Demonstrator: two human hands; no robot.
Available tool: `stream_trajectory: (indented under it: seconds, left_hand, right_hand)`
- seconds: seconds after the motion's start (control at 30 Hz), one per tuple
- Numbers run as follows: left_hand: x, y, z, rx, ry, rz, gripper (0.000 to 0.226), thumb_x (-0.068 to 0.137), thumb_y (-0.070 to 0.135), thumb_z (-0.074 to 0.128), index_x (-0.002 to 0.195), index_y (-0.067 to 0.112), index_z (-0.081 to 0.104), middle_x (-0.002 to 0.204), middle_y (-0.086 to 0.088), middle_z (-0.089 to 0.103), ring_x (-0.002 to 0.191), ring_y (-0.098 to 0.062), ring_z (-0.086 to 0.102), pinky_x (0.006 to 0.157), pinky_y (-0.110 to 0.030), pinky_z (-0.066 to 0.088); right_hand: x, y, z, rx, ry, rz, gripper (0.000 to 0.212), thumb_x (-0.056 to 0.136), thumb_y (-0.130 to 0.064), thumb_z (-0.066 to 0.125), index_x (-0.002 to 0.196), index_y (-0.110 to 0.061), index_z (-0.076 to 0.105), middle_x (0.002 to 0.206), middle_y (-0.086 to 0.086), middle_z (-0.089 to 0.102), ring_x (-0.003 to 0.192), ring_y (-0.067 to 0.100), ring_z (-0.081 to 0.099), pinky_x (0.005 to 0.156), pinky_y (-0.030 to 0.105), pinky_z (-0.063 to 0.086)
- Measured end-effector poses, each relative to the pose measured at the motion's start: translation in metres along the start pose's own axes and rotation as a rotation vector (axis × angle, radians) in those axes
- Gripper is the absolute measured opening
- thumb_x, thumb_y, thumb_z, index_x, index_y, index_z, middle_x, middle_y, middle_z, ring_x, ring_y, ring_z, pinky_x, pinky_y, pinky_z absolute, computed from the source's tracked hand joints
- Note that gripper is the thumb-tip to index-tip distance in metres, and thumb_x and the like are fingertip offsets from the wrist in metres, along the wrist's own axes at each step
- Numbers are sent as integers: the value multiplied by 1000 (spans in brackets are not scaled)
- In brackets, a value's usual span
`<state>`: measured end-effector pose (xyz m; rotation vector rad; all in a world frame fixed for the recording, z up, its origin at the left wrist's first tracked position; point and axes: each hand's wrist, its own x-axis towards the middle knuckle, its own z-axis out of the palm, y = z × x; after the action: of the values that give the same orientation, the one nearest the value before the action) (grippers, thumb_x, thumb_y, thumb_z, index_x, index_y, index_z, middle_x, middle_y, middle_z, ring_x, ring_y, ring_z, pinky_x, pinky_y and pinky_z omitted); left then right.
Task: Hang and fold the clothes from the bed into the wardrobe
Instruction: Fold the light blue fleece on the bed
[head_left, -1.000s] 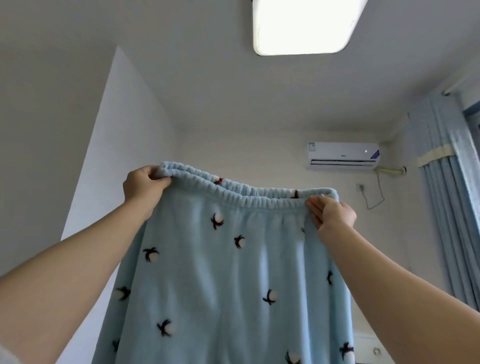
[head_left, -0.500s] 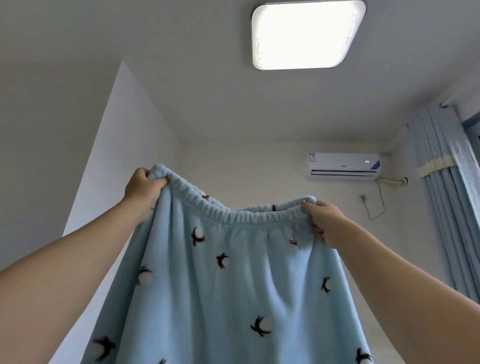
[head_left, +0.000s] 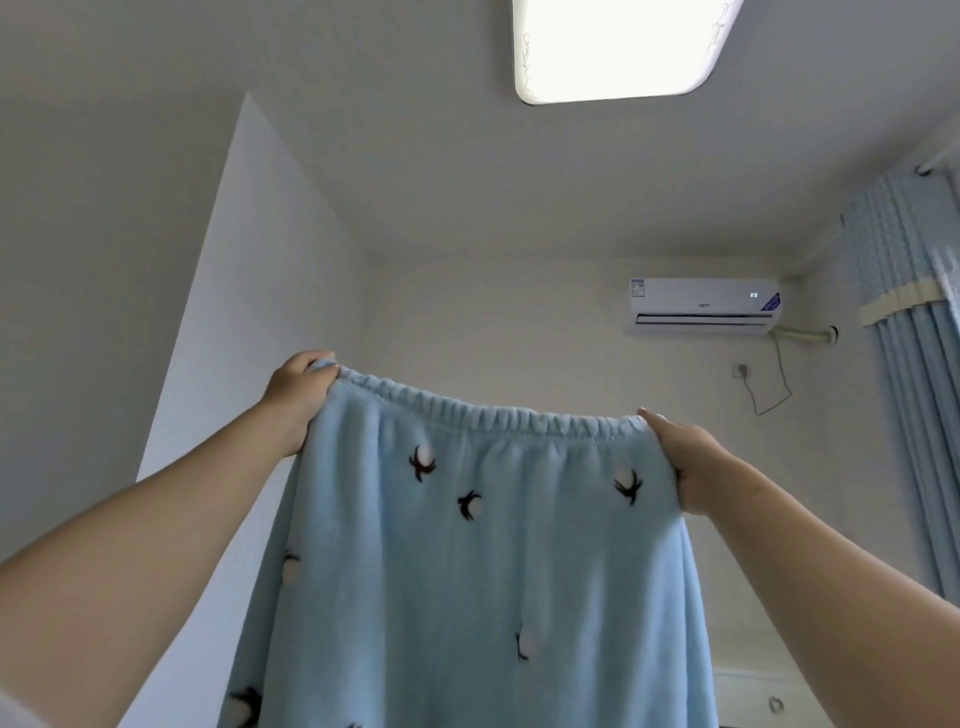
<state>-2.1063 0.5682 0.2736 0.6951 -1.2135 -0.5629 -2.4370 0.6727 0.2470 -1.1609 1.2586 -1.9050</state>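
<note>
Light blue fleece pyjama trousers (head_left: 488, 561) with small white-and-black cotton-boll prints hang in front of me, held up high by their elastic waistband. My left hand (head_left: 298, 395) grips the waistband's left end, fingers curled over the top edge. My right hand (head_left: 685, 462) grips the right end, a little lower than the left. The waistband is stretched between both hands. The trouser legs run out of the bottom of the view. Neither the bed nor the wardrobe interior shows.
A tall white panel (head_left: 249, 322), perhaps a cabinet side, rises on the left. On the far wall hangs an air conditioner (head_left: 704, 306) with a socket and cable below. Blue curtains (head_left: 914, 364) hang at the right. A ceiling lamp (head_left: 618, 47) glows overhead.
The waistband, slack and sagging half a second ago, is now pulled more taut between my hands. My right hand has slid down along the right side. The view has tilted up slightly.
</note>
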Motion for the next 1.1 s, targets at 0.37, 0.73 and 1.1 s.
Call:
stream_trajectory:
  seconds: [0.37,0.73,1.1]
  left_hand:
    - [-17,-25,-49,87,-656,-374,90,11,36,95,89,3,67,85,-17,72,73,-26,70,59,-33,58]
    - [-81,-114,-27,88,-151,-797,24,91,23,59,99,0,56,80,-12,59,82,-25,61,73,-28,53]
    - [-104,-62,34,-326,171,-509,34,97,-2,36,131,-9,41,118,-23,52,97,-32,53,48,3,33]
  right_hand:
    - [-4,31,-22,-67,-493,82,40,71,-10,60,105,10,58,91,25,70,76,32,71,59,36,58]
    - [-8,120,16,-212,-154,434,43,93,-25,56,121,9,54,56,16,66,70,29,57,65,38,48]
    - [-19,84,87,85,-58,212,27,86,-6,63,110,3,54,82,17,59,64,25,57,46,33,51]
